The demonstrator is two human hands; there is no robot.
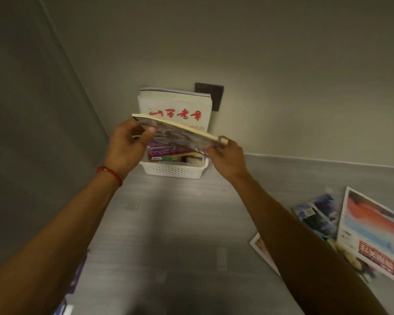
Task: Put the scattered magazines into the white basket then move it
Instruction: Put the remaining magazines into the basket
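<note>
A grey counter [168, 223] with a faint wood-like grain fills the lower part of the view and meets a plain beige wall [282, 76] at the back. A second, greyer wall [32, 110] closes the left side, the two joining in a corner that runs down toward the counter. A dark, square plate [214, 96] is fixed to the back wall low down near the counter, its left part hidden; whether it is a socket or a switch cannot be told.

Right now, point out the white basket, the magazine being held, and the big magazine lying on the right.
white basket [173, 171]: head view, front perforated wall.
held magazine [180, 135]: head view, middle of its dark cover.
big magazine [369, 233]: head view, middle of its cover.
</note>
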